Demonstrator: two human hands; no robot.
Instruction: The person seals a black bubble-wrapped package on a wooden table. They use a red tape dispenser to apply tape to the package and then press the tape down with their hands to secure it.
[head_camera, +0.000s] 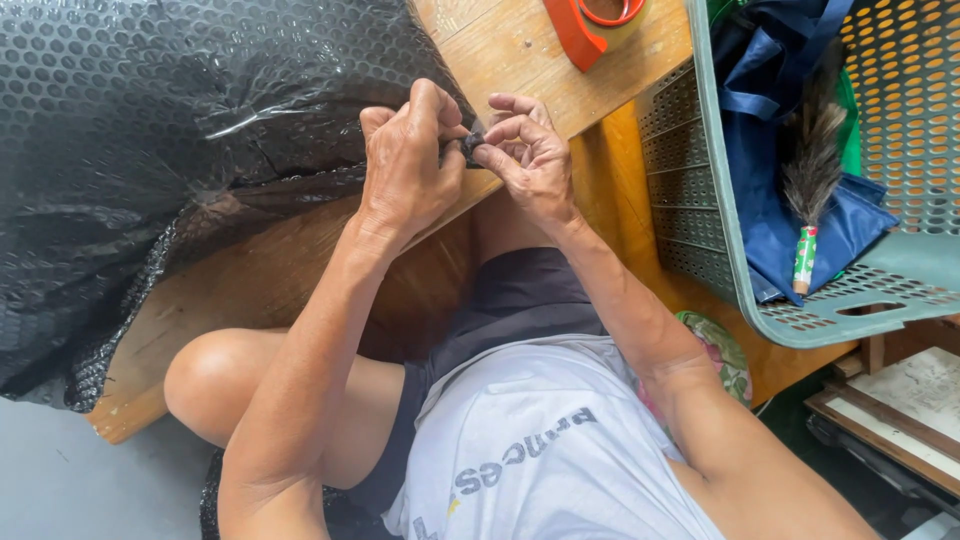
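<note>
Bubble wrap (150, 130), black, spread over wooden surface (520, 50), one corner pulled to its near edge. Corner pinched between both hands: left hand (405, 165) fingers closed on it from above, right hand (530, 160) thumb and forefinger clamped on its tip. Orange tape dispenser (585, 25) beyond. Green basket (720, 250) at right, holding blue bag (790, 220) and feather duster (812, 170).
</note>
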